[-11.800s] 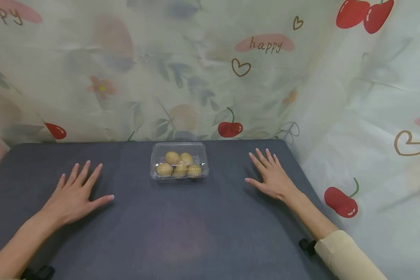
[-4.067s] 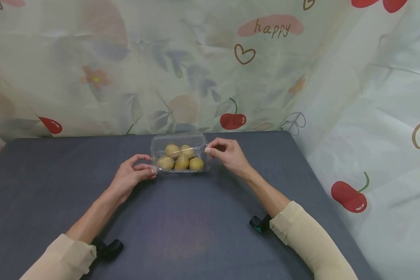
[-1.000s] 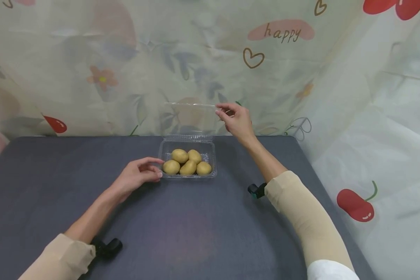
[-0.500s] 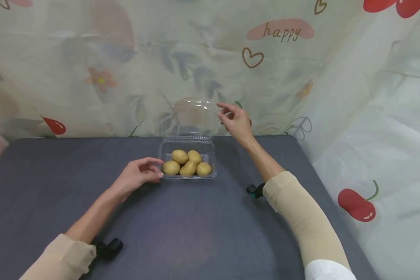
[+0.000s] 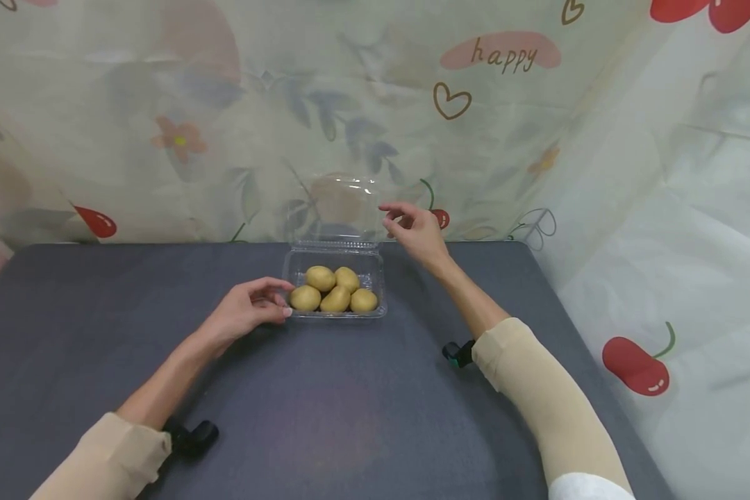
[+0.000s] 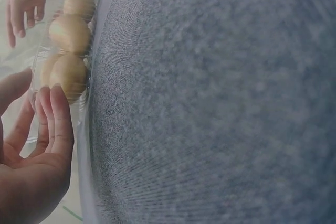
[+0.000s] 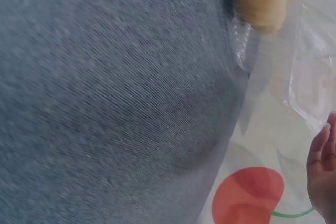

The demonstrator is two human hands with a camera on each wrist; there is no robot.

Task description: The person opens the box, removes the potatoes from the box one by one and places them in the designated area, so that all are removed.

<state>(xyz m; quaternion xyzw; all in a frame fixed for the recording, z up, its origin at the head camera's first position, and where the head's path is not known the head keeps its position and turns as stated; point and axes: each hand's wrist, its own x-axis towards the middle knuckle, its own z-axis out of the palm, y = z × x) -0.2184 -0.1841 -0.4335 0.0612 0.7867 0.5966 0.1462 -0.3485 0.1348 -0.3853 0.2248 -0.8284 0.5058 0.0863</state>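
Left hand [image 5: 246,314] lies low on the dark surface [image 5: 325,417], forearm running in from the near left corner, fingers lightly curled with the tips against the left end of the clear plastic box [image 5: 336,311]. The grip looks like a light pinch on the box's near left corner, thumb on top; the left wrist view shows the fingers [image 6: 55,124] right up against the plastic beside the nearest potato, though whether they truly clamp the rim I cannot tell for sure.

Right hand [image 5: 415,229] is raised off the surface, forearm angling up from the near right edge, wrist bent, fingers loosely curled and spread, palm turned toward the lid [image 5: 344,205]. It hangs just beside the lid's right edge, holding nothing; that grip is relaxed and free.

The box sits near the far edge of the surface, about midway along it, its long axis running left to right. The lid stands upright from the hinge at the back, leaning toward the printed curtain [image 5: 162,125] behind. Inside, five potatoes [image 5: 335,292] lie packed together, two at the back, three in front, mostly with their long sides running left to right.
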